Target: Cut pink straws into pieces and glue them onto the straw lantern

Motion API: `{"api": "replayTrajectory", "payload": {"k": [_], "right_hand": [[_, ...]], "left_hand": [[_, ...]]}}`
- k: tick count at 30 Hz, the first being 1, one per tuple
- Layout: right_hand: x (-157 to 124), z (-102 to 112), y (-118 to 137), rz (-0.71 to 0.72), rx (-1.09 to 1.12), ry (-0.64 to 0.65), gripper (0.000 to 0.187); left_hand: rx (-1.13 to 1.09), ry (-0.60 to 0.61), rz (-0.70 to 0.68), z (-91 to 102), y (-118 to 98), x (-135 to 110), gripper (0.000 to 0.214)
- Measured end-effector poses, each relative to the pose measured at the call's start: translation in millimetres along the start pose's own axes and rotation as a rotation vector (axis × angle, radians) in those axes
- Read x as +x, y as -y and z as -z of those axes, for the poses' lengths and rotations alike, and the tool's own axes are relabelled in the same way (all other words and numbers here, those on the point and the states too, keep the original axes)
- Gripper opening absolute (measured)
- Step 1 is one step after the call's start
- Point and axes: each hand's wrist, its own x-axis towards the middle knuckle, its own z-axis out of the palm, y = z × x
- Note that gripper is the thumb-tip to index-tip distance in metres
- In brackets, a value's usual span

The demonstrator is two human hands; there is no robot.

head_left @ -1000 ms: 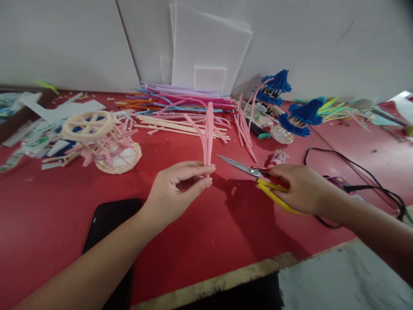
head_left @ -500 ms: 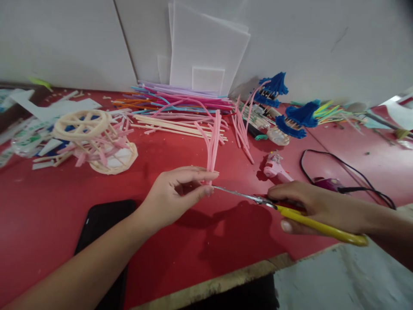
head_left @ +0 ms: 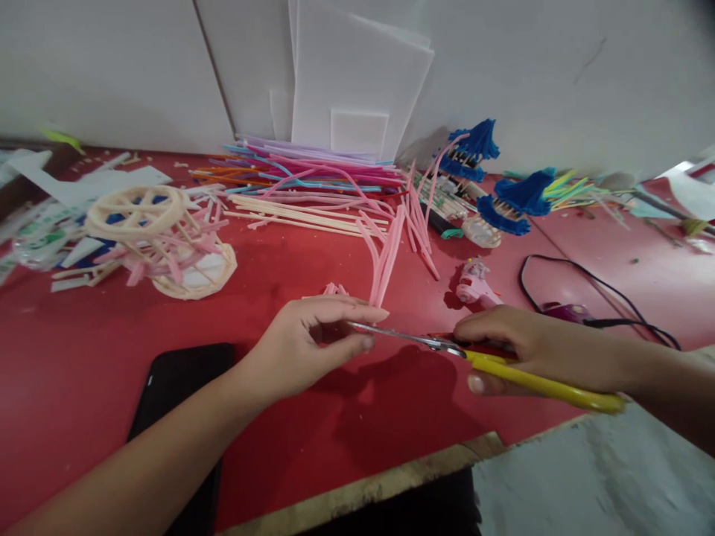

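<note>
My left hand [head_left: 304,342] pinches a small bundle of pink straws [head_left: 386,257] between thumb and fingers, just above the red table [head_left: 83,357]. The straws lean up and to the right from my fingertips. My right hand [head_left: 525,350] grips yellow-handled scissors [head_left: 447,346]. Their metal blades point left and reach into the pinch, at the base of the straws. A few short pink straw ends [head_left: 334,289] show just behind my left fingers.
A pile of coloured straws [head_left: 302,175] lies at the back by white sheets [head_left: 357,82]. A straw wheel model [head_left: 161,238] sits at left, a black phone [head_left: 179,387] near my left forearm. Blue tassels [head_left: 519,197], a pink glue gun [head_left: 474,286] and a black cable [head_left: 592,286] lie at right.
My right hand brought the scissors leftward to the base of the straws. The pink bundle has tilted from upright toward the right.
</note>
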Motion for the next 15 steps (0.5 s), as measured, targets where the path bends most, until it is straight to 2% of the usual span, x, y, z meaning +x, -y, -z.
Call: {"api": "replayTrajectory", "payload": {"k": [8, 15], "right_hand": [[-0.5, 5.2, 7.5, -0.015, 0.091, 0.076, 0.043], [-1.4, 3.0, 7.3, -0.014, -0.013, 0.044, 0.042]], "left_hand": [[-0.024, 0.027, -0.016, -1.1, -2.4, -0.2, 0.025], [-0.059, 0.065, -0.038, -3.0, -4.6, 0.9, 0.025]]}}
